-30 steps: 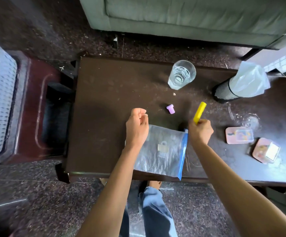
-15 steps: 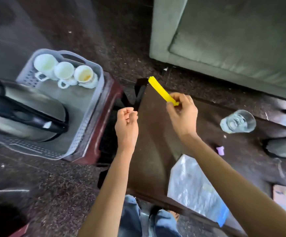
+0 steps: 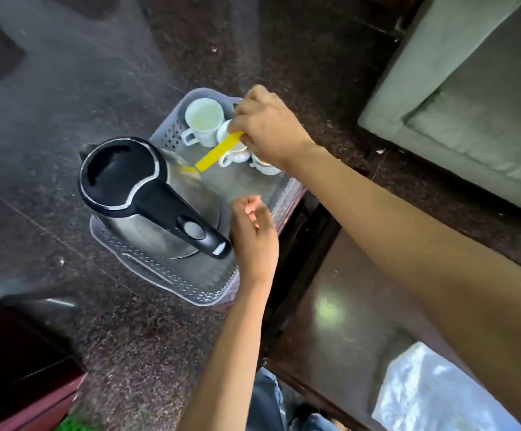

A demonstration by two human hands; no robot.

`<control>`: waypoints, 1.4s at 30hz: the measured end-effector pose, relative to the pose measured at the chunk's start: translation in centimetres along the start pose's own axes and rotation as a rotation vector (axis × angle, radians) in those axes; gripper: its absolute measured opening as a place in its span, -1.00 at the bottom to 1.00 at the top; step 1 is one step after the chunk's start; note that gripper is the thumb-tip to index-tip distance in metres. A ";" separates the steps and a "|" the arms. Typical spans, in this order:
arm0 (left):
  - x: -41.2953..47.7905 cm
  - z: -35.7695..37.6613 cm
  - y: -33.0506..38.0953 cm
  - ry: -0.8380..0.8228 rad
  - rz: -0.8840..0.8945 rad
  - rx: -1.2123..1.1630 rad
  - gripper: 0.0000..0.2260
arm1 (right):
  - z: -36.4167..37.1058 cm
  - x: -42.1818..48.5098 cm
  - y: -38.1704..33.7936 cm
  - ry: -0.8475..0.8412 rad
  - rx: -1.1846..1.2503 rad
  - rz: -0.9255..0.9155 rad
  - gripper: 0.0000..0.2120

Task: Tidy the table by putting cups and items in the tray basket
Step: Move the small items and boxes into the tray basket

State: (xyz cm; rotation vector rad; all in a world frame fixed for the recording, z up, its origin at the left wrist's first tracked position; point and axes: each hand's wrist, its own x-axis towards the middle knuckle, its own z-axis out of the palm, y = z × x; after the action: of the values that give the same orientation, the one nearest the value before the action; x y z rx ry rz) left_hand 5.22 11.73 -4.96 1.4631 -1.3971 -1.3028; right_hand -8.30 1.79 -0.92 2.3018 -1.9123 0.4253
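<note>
My right hand (image 3: 267, 126) grips a flat yellow stick (image 3: 217, 152) by its upper end and holds it slanted over the grey perforated tray basket (image 3: 190, 284), its lower tip close to the basket floor beside the kettle. Three white cups (image 3: 204, 119) stand at the basket's far end, two partly hidden behind my right hand. My left hand (image 3: 253, 234) hovers over the basket's right rim with fingers curled and nothing in it. A steel kettle (image 3: 147, 197) with a black lid and handle fills the basket's near half.
The basket rests on a reddish side stand. To the right is the dark wooden table (image 3: 346, 306) with a clear zip bag (image 3: 433, 390) at its near edge. A grey-green sofa (image 3: 470, 98) stands at the upper right. Dark speckled floor surrounds everything.
My right hand lifted the yellow stick off the table and carried it left over the basket, lowering it beside the cups. My left hand moved left too. The view swung toward the basket.
</note>
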 end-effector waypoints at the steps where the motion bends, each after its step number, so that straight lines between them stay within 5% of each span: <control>1: 0.4 0.0 -0.2 0.004 -0.003 0.009 -0.81 | 0.4 1.4 -0.6 -0.047 0.004 -0.044 -0.84; 11: 3.7 0.9 -0.8 0.116 -0.072 0.028 -0.79 | 5.0 7.1 -3.2 -0.425 0.024 -0.052 -0.73; 26: 4.2 1.3 -1.1 0.062 -0.098 0.005 -0.83 | 7.1 6.9 -3.8 -0.316 -0.025 -0.022 -0.74; 30: 3.7 1.5 0.3 0.055 -0.052 0.046 -0.81 | 5.1 4.9 -2.3 -0.239 0.138 0.056 -0.76; 37: 0.5 2.7 2.9 0.041 0.107 0.138 -0.82 | 0.8 -2.2 0.2 0.274 0.153 0.286 -0.91; 42: -3.9 4.8 3.7 -0.067 0.126 0.175 -0.81 | -2.8 -10.3 1.5 0.388 0.162 0.457 -0.92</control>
State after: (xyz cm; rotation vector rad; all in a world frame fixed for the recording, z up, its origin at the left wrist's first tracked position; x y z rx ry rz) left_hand 0.08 15.67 -1.77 1.4292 -1.6554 -1.1845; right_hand -11.84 11.96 -1.37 1.6692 -2.2358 1.0216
